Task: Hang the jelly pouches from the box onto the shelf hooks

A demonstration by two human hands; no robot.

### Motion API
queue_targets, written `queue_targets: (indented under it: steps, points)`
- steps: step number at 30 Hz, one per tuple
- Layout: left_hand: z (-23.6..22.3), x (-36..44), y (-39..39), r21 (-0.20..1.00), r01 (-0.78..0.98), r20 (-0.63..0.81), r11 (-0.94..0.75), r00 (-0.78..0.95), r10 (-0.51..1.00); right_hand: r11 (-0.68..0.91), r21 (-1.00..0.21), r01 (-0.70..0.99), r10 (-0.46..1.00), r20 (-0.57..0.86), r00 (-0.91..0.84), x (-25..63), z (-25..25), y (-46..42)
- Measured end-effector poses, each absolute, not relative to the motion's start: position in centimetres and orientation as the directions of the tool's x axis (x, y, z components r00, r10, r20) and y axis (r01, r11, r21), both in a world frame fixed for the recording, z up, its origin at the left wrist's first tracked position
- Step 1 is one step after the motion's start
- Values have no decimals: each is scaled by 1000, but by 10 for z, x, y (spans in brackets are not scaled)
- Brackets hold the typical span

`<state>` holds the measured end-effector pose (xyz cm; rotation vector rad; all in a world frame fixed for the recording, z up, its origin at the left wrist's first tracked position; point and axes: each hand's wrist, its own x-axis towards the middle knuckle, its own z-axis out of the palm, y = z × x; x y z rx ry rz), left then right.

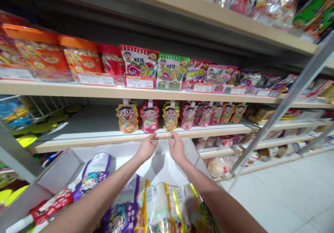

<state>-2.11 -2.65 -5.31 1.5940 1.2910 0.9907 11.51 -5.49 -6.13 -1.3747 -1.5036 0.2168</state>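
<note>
Both my arms reach forward over a white cardboard box (62, 172) full of drink pouches (159, 208). My left hand (146, 147) and my right hand (176, 148) rest side by side at the front edge of a wooden shelf (104, 137), fingers stretched toward it, holding nothing. Just above the hands a row of spouted cartoon-face pouches stands on that shelf: an orange one (127, 118), a red one (149, 119), a yellow one (170, 117) and pink ones (189, 116) further right.
The shelf above carries candy bags (139, 64) and orange-lidded tubs (43, 57) behind price tags (139, 82). A wire basket (39, 109) sits at left. Slanted metal bars (284, 102) cross the right side. White floor tiles (292, 194) lie at lower right.
</note>
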Motion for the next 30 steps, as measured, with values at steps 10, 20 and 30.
queue_targets:
  steps: [10, 20, 30]
  points:
    - [-56, -129, -104, 637, 728, 34, -252, 300, 953, 512, -511, 690, 859, 291, -422, 54, -81, -139]
    - [-68, -148, -149, 451, 790, -34, -415, 480, 876, 593, -406, 695, 797, 178, -577, 53, -92, -162]
    - [-71, -157, -152, 381, 777, -91, -501, 570, 816, 735, -217, 642, 676, 163, -719, 42, -79, -168]
